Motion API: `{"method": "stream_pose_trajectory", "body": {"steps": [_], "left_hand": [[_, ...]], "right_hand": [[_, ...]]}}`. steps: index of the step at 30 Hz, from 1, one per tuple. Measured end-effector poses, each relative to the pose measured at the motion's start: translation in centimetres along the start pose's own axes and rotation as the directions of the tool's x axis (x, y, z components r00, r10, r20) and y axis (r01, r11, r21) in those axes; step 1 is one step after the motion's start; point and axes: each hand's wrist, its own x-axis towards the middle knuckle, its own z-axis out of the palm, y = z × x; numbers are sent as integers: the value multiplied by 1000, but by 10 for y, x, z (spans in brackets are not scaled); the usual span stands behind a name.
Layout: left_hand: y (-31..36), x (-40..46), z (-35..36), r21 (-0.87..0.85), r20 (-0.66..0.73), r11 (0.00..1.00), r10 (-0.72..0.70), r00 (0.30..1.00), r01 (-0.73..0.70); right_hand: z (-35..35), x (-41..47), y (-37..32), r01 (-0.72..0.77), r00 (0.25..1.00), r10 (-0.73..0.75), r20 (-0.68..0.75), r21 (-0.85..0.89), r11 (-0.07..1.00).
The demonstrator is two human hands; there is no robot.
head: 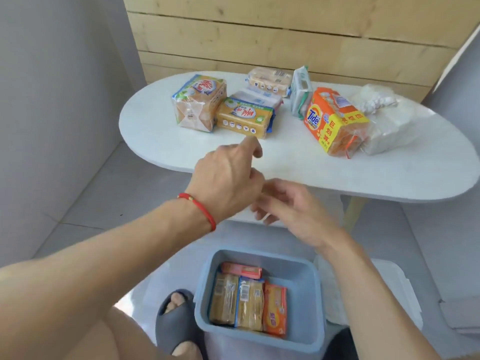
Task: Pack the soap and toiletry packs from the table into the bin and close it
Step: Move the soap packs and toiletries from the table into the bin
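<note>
A white oval desk (285, 162) stands before a wood-plank wall (285, 35), and a blue bin (306, 307) sits open on the floor below its near edge. In the bin lie four packs: a pink box (241, 270) at the back, two tan soap bars (237, 300) side by side, and an orange bar (275, 310) at the right. A grey slipper (171, 320) rests just left of the bin.

On the desk, a large tan soap pack (198, 102) stands at the left, touching a smaller yellow pack (244, 120). Behind it lie a pale wrapped pack (257, 97) and another tan pack (268, 80). A green-and-white pack (301, 92) stands upright near the middle. The orange pack (335, 120) reads "Tide", with Chinese characters on a yellow band. A white plastic bundle (389, 118) touches it on the right.

The left hand (228, 183), a red cord (201, 209) on its wrist, hangs over the desk's near edge, fingers loosely curled and empty, one fingertip near the yellow pack. The right hand (293, 211) is just below it, fingers spread and empty. Both are blurred.
</note>
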Motion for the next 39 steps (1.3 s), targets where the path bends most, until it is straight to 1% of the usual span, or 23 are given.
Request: {"method": "stream_pose_trajectory", "body": {"steps": [1, 2, 4, 6, 7, 9, 10, 12, 14, 17, 19, 21, 23, 24, 26, 30, 33, 35, 37, 39], "left_hand": [[-3, 22, -8, -11, -17, 1000, -7, 1000, 7], [-8, 40, -11, -14, -16, 1000, -24, 1000, 24], [-20, 68, -8, -11, 5, 998, -60, 998, 60], [-28, 83, 5, 39, 44, 997, -62, 997, 60], [-29, 89, 11, 84, 51, 996, -44, 998, 39], [-31, 97, 19, 151, 33, 988, -22, 999, 17], [-31, 100, 22, 164, 33, 986, -23, 999, 18], [-30, 106, 23, 149, 69, 989, -26, 997, 15], [-25, 110, 22, 123, 83, 992, -35, 996, 24], [-17, 110, 19, 117, 30, 992, -54, 998, 50], [-15, 108, 18, 147, 0, 988, -45, 999, 44], [-17, 105, 16, 188, -29, 982, -24, 999, 29], [-19, 100, 11, 160, -48, 987, -21, 999, 28], [-20, 97, 9, 135, -45, 990, -24, 999, 30], [-22, 89, 4, 101, -9, 994, -40, 999, 41], [-22, 71, -5, 16, 71, 998, -70, 995, 69], [-15, 54, -8, 17, 88, 999, -49, 995, 48], [-5, 38, -6, 39, 59, 999, -22, 998, 20], [3, 18, -1, 17, -34, 1000, 19, 999, -18], [11, -1, 10, 21, -110, 991, 131, 985, -130]], "right_hand": [[-10, 12, -16, 50, 994, -47, -94, 26, 998], [-17, 24, -27, 72, 980, -74, -187, -18, 997], [-25, 53, -41, 62, 933, -137, -332, -227, 972], [-30, 80, -48, 32, 893, -215, -395, -422, 906], [-33, 93, -50, 20, 885, -253, -391, -511, 859], [-37, 117, -51, 9, 899, -303, -317, -677, 735], [-39, 129, -51, 7, 907, -311, -285, -727, 687], [-41, 152, -53, 7, 911, -318, -262, -762, 647], [-46, 177, -59, -19, 926, -279, -257, -767, 642], [-52, 204, -67, -109, 971, -102, -217, -778, 619], [-55, 213, -68, -185, 968, -26, -248, -784, 593], [-56, 215, -69, -245, 956, 0, -293, -801, 547], [-57, 212, -71, -283, 951, 35, -306, -824, 490], [-59, 208, -71, -302, 947, 60, -314, -817, 490], [-63, 195, -72, -346, 934, 118, -337, -771, 534], [-67, 152, -78, -414, 900, 166, -402, -676, 609], [-68, 122, -75, -390, 909, 160, -385, -649, 653], [-69, 100, -69, -348, 912, 126, -391, -571, 744], [-71, 76, -58, -308, 899, 88, -430, -475, 824], [-76, 52, -42, -268, 885, 82, -458, -356, 895]]}}
